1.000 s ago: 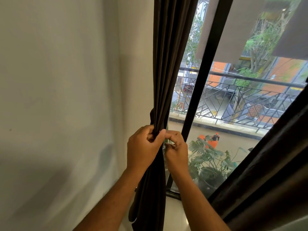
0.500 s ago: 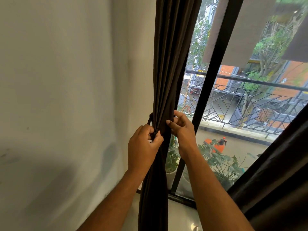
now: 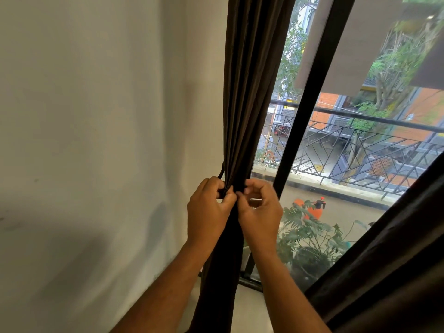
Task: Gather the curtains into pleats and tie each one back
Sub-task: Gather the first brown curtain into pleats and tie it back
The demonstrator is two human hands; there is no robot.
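Observation:
A dark brown curtain (image 3: 245, 92) hangs gathered into narrow pleats at the left edge of the window. A thin dark tie-back loop (image 3: 221, 173) curves out from its left side toward the wall. My left hand (image 3: 208, 213) is clenched on the tie-back and the curtain's left side. My right hand (image 3: 260, 212) pinches the front of the bundle, fingertips meeting my left thumb. Below my hands the curtain drops on between my forearms. A second dark curtain (image 3: 394, 272) slants across the lower right corner.
A white wall (image 3: 96, 140) fills the left half. The black window frame post (image 3: 310, 99) runs diagonally just right of the curtain. Beyond the glass are potted plants (image 3: 310, 239), an orange sprayer (image 3: 312, 207) and a metal balcony railing (image 3: 360, 150).
My right hand has dropped from above the bundle and curled in, so its fingertips now meet my left hand at the gathered point. My left hand has stayed on the curtain.

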